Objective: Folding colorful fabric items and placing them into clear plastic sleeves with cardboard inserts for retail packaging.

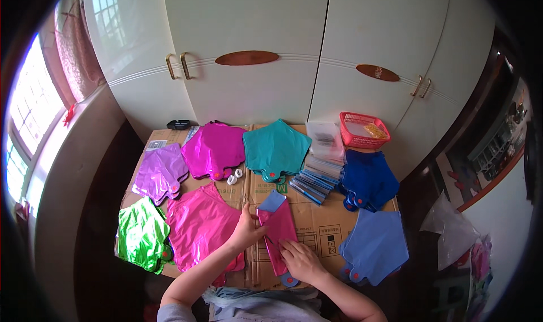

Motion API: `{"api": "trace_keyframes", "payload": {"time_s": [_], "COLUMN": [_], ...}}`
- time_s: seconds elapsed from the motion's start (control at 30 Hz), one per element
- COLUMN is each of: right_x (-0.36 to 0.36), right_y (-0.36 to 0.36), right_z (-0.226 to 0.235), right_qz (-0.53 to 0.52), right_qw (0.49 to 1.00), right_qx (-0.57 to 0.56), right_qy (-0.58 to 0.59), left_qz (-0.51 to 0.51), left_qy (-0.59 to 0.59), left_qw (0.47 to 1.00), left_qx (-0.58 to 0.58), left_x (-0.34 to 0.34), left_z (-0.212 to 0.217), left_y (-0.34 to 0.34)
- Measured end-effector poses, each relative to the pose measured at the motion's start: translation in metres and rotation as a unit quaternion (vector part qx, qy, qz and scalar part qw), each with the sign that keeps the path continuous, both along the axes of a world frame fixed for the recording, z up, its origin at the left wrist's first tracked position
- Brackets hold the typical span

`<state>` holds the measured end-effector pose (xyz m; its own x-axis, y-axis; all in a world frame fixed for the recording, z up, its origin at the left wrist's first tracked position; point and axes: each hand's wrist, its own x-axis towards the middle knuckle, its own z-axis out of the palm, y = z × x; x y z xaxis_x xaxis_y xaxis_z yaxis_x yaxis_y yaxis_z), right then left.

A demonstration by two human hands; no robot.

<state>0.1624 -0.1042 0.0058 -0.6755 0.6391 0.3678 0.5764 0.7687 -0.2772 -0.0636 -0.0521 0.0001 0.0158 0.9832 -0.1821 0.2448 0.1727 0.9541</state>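
My left hand (247, 230) pinches the left edge of a folded pink foil balloon (278, 227) lying on the cardboard-covered table (317, 226). My right hand (300, 260) presses flat on the balloon's lower end, near its round valve tab (289, 280). A blue card (272, 201) pokes out at the balloon's top. Just left of my left hand lies a stack of pink star-shaped foil balloons (199, 226).
Stacks of foil balloons ring the table: green (141, 234), lilac (160, 174), magenta (215, 149), teal (275, 147), dark blue (367, 177), light blue (376, 245). A pile of clear packets (318, 175), a red basket (363, 129) and white cupboard doors (249, 50) stand behind.
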Motion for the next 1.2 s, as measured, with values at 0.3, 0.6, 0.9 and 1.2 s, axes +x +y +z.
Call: {"api": "trace_keyframes", "payload": {"time_s": [0.3,0.6,0.9,1.2], "right_x": [0.004,0.003,0.001,0.002], "right_y": [0.000,0.000,0.000,0.000], "right_z": [-0.003,-0.009,-0.008,-0.010], "right_qz": [-0.015,-0.005,-0.004,0.003], "right_qw": [0.994,0.997,0.999,1.000], "right_qx": [-0.110,-0.079,-0.029,-0.024], "right_qy": [-0.020,-0.026,-0.013,-0.007], "left_qz": [-0.363,-0.297,-0.241,-0.151], "left_qy": [0.366,0.485,0.523,0.568], "left_qw": [0.807,0.759,0.760,0.723], "left_qx": [0.288,0.316,0.301,0.363], "left_x": [0.036,0.031,0.035,0.029], "left_z": [0.002,-0.006,-0.002,0.004], "left_y": [-0.026,0.011,0.048,0.090]}}
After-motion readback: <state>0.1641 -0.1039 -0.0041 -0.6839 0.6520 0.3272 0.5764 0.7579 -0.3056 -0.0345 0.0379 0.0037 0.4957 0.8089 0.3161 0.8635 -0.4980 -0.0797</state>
